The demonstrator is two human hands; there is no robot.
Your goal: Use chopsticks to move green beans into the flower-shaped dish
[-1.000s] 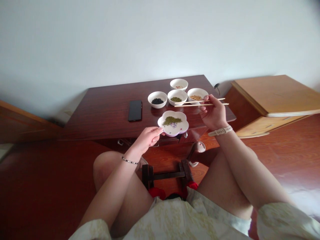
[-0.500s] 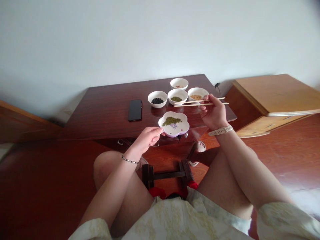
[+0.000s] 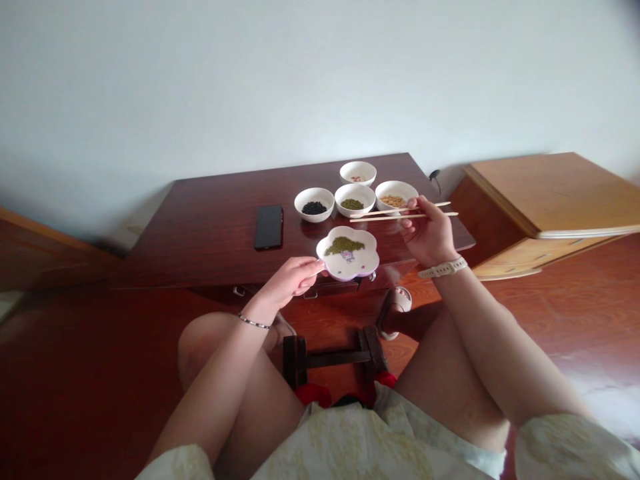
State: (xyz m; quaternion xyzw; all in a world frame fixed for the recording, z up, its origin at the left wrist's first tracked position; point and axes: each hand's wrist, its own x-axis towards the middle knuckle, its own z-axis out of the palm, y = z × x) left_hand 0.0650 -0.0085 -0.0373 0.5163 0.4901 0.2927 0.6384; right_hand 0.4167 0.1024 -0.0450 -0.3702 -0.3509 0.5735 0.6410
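Note:
My left hand (image 3: 293, 279) grips the short handle of a flower-shaped white plate (image 3: 363, 261) with a purple edge, held at the table's front edge. Green beans (image 3: 344, 245) lie heaped in its far half, above a printed cartoon figure. A pair of chopsticks (image 3: 385, 217) is held in my right hand (image 3: 430, 233), their tips pointing left, slightly apart, with nothing between them. Just beyond the tips stands a white bowl of green beans (image 3: 353, 204). Around it are a bowl of black beans (image 3: 314, 208), a bowl of yellow beans (image 3: 393, 200) and a bowl with reddish pieces (image 3: 358, 179).
A black phone (image 3: 269, 227) lies on the dark wooden table (image 3: 215, 223), left of the bowls. To the right stands a lighter wooden cabinet (image 3: 555, 190). A dark stool frame (image 3: 335, 357) is between my legs, and a pale wall rises behind the table.
The whole view has shifted slightly, so the table and bowls sit a little lower. Both hands keep their holds; the chopsticks stay nearly in place before the bowls.

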